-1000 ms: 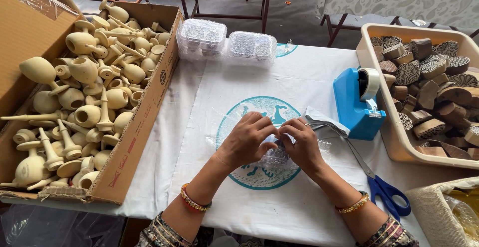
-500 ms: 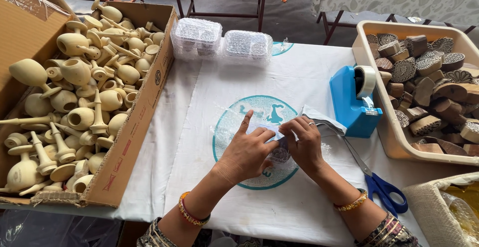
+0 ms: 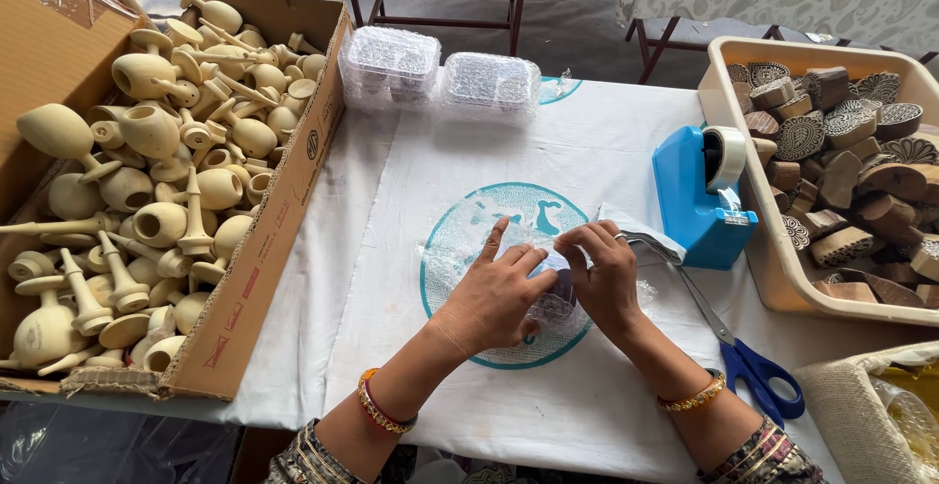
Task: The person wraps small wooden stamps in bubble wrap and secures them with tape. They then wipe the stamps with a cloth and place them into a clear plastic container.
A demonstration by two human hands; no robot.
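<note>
While both the left hand (image 3: 494, 293) and right hand (image 3: 604, 279) press closed around a clear bubble-wrap bundle (image 3: 553, 298), a blue tape dispenser (image 3: 699, 200) and scissors (image 3: 748, 362) lie just beside on the tabletop (image 3: 391, 249).

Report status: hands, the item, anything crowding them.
Left hand and right hand both pressed on a bubble-wrapped bundle, grip state unclear. Bundle on the white tablecloth. Scissors and blue tape dispenser close at right, apart.
</note>
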